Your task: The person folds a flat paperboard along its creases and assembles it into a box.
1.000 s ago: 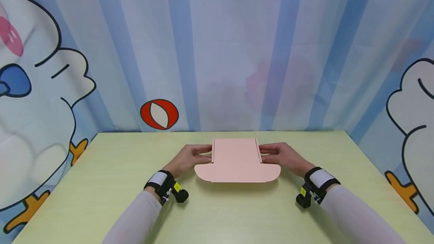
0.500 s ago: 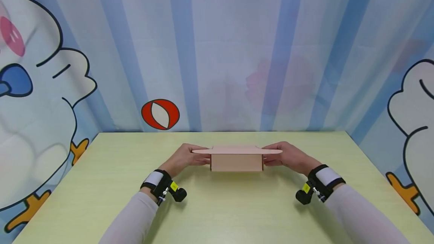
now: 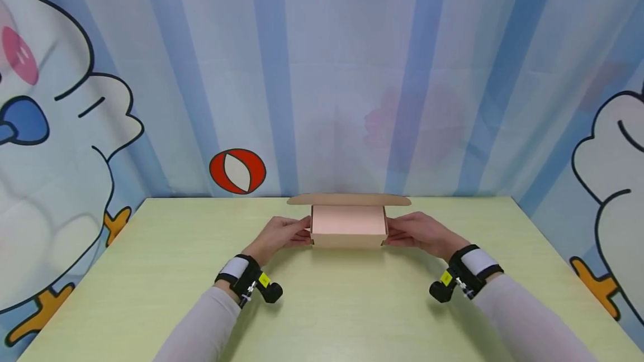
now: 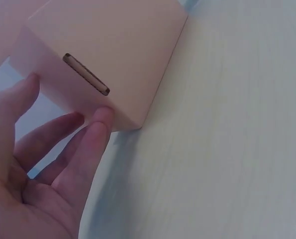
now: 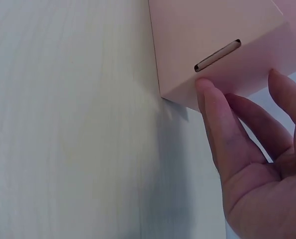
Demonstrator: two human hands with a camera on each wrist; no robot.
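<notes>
A pink cardboard mailer box point(image 3: 349, 219) is tilted back between the two hands, close over the table. Its wide flap point(image 3: 349, 199) stands out along the top, brown underside towards me. My left hand point(image 3: 279, 237) holds the box's left end, thumb high and fingertips low beside a narrow slot point(image 4: 86, 74). On the opposite end my right hand point(image 3: 422, 233) holds the box the same way, with thumb and fingertips on the end wall and a matching slot point(image 5: 218, 56) just above the fingers. The inside of the box is hidden.
The pale wooden table point(image 3: 352, 317) reaches back to a blue striped curtain point(image 3: 327, 82) with cartoon ducks and a printed red ball point(image 3: 237, 171). Each wrist carries a small strapped camera, the left camera point(image 3: 272, 293) and the right camera point(image 3: 441, 291).
The box has been tipped backward between both hands: first its top and rounded flap faced me, then its front, now its lower face. The flap has swung from front to upper back.
</notes>
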